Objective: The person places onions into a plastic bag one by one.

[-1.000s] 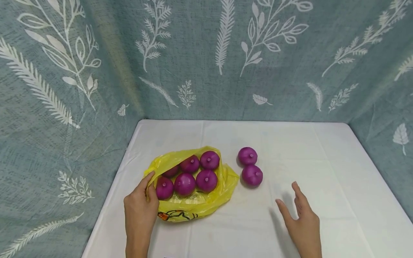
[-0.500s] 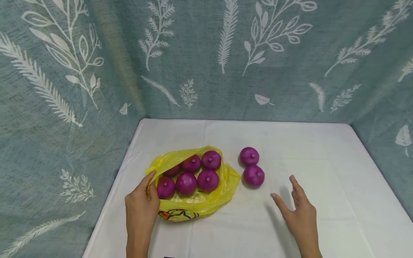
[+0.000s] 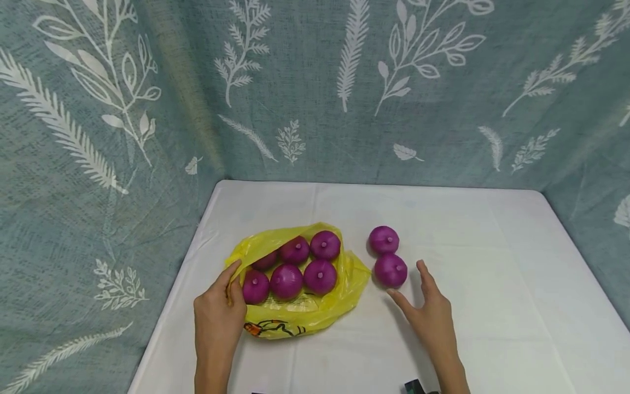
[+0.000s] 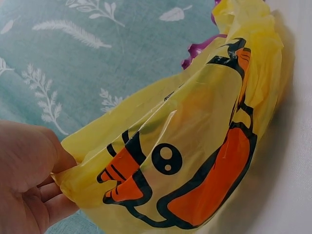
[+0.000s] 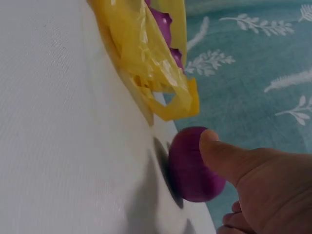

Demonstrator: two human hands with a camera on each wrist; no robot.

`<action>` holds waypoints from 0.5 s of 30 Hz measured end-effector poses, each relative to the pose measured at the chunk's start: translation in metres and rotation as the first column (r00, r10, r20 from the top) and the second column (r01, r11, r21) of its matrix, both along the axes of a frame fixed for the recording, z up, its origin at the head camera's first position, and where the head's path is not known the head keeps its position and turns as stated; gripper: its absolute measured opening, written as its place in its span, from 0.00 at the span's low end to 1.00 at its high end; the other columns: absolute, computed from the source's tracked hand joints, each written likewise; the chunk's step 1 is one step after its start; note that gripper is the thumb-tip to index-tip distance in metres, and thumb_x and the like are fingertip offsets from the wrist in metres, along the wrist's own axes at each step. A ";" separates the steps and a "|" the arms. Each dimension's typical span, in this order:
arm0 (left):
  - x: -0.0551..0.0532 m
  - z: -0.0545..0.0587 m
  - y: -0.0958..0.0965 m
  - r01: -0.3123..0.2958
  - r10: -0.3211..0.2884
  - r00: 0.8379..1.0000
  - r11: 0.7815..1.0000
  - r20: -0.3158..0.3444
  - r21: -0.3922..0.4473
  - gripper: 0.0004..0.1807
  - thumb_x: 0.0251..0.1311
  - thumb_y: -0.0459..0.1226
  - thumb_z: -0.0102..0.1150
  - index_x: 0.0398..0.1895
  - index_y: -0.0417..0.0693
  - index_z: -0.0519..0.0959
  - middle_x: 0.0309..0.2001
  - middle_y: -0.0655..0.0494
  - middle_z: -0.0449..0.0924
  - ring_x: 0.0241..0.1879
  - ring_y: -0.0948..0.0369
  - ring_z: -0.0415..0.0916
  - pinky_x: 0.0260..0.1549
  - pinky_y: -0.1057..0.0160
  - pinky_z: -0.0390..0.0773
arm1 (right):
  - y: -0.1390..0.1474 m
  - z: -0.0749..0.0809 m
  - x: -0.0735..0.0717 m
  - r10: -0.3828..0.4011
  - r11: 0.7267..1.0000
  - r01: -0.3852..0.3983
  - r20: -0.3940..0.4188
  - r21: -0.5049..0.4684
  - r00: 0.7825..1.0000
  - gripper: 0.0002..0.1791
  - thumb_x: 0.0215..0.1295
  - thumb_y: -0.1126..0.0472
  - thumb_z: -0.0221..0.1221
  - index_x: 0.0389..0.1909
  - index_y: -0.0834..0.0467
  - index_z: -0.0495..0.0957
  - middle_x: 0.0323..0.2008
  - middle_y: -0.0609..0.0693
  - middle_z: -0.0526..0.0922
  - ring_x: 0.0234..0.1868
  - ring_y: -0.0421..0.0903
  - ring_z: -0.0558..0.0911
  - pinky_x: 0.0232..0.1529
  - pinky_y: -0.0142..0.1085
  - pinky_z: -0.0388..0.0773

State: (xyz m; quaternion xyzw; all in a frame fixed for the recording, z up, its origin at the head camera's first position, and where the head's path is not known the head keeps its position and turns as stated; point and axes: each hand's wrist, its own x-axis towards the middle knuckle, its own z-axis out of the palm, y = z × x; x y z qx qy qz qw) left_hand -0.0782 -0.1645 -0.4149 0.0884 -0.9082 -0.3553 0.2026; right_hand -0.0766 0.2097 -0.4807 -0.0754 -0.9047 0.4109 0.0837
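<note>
A yellow plastic bag [image 3: 344,306] lies with its mouth spread, several purple onions [image 3: 287,282] inside. My left hand [image 3: 220,312] pinches the bag's left rim between thumb and fingers; in the left wrist view the cartoon print on the bag [image 4: 195,165] faces me. Right of the bag are two more onions, a farther one [image 3: 384,240] and a nearer one [image 3: 391,270], side by side. Beside the nearer onion is my right hand [image 3: 429,317], thumb and fingers spread apart. In the right wrist view my thumb [image 5: 222,153] overlaps that onion [image 5: 190,170].
Everything rests on a table with a white cover [image 3: 492,262]. A green-blue curtain with white leaf prints [image 3: 305,82] hangs behind and at the sides. A small dark object [image 3: 414,386] shows at the bottom edge near my right wrist.
My right hand has moved left and forward, reaching the nearer loose onion. My left hand keeps its hold on the bag's rim; the bag and onions stay in place.
</note>
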 end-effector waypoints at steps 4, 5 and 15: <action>0.000 0.001 0.000 -0.005 0.005 1.000 1.000 -0.008 -0.005 0.21 0.72 0.27 0.55 0.65 0.44 0.84 0.29 0.38 0.87 0.14 0.64 0.58 0.12 0.64 0.61 | -0.006 -0.002 -0.006 0.005 1.000 -0.005 0.003 0.002 1.000 0.55 0.62 0.41 0.75 0.82 0.60 0.60 0.78 0.62 0.67 0.71 0.68 0.73 0.69 0.59 0.71; 0.000 0.001 -0.001 -0.007 0.007 1.000 1.000 -0.010 -0.006 0.21 0.72 0.27 0.56 0.65 0.44 0.84 0.28 0.39 0.86 0.14 0.64 0.58 0.12 0.64 0.61 | -0.007 -0.003 -0.008 0.009 1.000 -0.009 0.003 0.004 1.000 0.55 0.62 0.41 0.75 0.82 0.60 0.60 0.78 0.62 0.67 0.71 0.68 0.73 0.69 0.58 0.71; 0.000 0.001 -0.002 -0.010 0.010 1.000 1.000 0.000 0.003 0.20 0.73 0.28 0.55 0.65 0.43 0.83 0.26 0.42 0.85 0.15 0.64 0.58 0.13 0.64 0.61 | -0.017 -0.008 -0.019 0.011 0.999 -0.011 0.012 0.032 1.000 0.55 0.62 0.43 0.75 0.81 0.63 0.60 0.77 0.63 0.67 0.73 0.65 0.72 0.71 0.57 0.69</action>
